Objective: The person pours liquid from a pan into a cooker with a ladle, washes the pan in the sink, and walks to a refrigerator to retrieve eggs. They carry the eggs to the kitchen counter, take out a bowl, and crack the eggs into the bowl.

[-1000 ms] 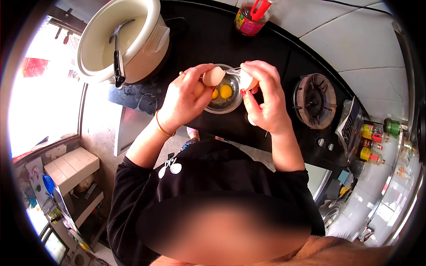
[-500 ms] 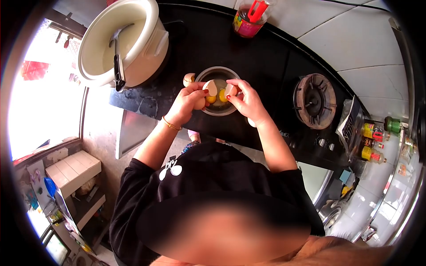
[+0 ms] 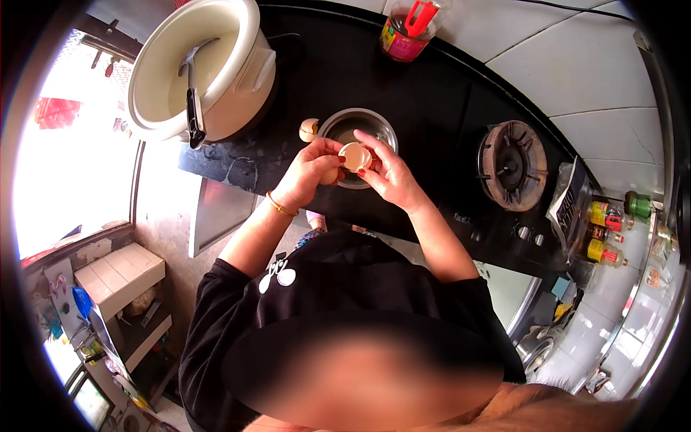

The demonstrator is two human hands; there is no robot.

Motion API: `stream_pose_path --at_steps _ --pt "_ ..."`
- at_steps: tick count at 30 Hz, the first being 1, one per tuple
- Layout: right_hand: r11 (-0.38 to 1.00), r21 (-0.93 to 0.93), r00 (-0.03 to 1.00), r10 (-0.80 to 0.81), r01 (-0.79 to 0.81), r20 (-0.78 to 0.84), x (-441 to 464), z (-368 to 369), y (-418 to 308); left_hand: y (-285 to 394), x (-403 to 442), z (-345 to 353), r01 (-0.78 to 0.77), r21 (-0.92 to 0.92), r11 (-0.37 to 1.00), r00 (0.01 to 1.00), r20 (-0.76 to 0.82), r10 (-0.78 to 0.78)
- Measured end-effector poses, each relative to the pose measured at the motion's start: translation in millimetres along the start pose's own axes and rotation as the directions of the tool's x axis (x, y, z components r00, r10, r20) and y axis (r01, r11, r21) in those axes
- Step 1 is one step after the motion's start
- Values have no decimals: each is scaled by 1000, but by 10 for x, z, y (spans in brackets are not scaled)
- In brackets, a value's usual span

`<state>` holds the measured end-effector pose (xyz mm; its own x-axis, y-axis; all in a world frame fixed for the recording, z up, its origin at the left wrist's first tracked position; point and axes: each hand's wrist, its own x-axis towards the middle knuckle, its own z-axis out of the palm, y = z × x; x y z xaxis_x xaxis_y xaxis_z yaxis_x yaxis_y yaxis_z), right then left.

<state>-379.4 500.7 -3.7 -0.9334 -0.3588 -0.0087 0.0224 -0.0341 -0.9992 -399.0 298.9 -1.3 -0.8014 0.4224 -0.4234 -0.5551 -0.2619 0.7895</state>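
Observation:
Above a metal bowl (image 3: 393,135), my left hand (image 3: 306,167) pinches a half eggshell (image 3: 355,156) whose pale inside faces up. My right hand (image 3: 392,176) meets it from the other side, its fingers closed around a shell half nested against the first; the forefinger points out over the bowl. Under my left fingers sits another rounded, egg-coloured piece (image 3: 330,176); whether it is a whole egg or a shell I cannot tell. A broken eggshell (image 3: 309,129) lies on the black counter beside the bowl's left rim. The hands hide most of the bowl's contents.
A large cream pot (image 3: 245,86) with a black-handled ladle (image 3: 193,108) stands at the upper left. Behind the bowl is a jar with a red handle (image 3: 407,36). A gas burner (image 3: 512,165) is to the right, with bottles (image 3: 604,230) beyond it.
The shell halves, apart half a second ago with yellow yolk showing beneath them, are now brought together between my hands. My right hand has moved slightly left and lower.

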Motion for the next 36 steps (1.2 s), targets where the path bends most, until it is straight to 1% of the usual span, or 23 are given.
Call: stream_pose_path --at_steps 2,4,5,8,14,17,20,23,25,29,31,32,35,36 --pt "997 -59 997 -39 42 60 -10 -16 22 -1 -8 -21 30 -54 998 999 30 -28" --pt "993 -97 996 -55 61 69 -6 -14 3 7 -17 -41 74 -126 989 996 53 -68" --pt "991 -116 995 -63 71 73 -4 -13 -14 6 -19 -49 83 -120 989 996 41 -79" --pt "930 -339 986 -100 139 131 21 -43 -105 0 -16 -53 107 -104 989 994 12 -106" --pt "901 -383 976 -158 203 147 58 -39 -119 -3 17 -55 136 -86 987 991 27 -134" --pt "956 -252 987 -127 149 102 56 -34 -18 32 22 -50 179 -91 980 983 48 -175" --pt "962 -233 989 -122 139 88 63 -33 54 93 23 -17 202 -81 976 979 53 -198" --pt "897 -379 974 -199 225 108 79 -31 -19 91 39 -40 200 -66 978 979 40 -197" --pt "886 -405 974 -195 227 119 85 -19 -32 40 59 -74 192 -64 979 981 22 -191" --pt "867 -429 967 -216 253 134 82 -20 -75 -73 101 -140 173 22 985 985 -23 -173" --pt "859 -458 973 -198 230 117 82 -48 -100 -48 80 -107 170 43 984 985 -39 -169" --pt "854 -473 976 -188 217 109 82 -74 -105 -13 56 -94 151 1 989 989 -12 -151" --pt "820 -534 972 -233 203 12 94 -186 -68 143 -38 -38 88 -103 991 995 50 -84" --pt "836 -532 985 -171 131 -26 90 -220 -37 174 -61 -33 64 -120 991 997 59 -57"
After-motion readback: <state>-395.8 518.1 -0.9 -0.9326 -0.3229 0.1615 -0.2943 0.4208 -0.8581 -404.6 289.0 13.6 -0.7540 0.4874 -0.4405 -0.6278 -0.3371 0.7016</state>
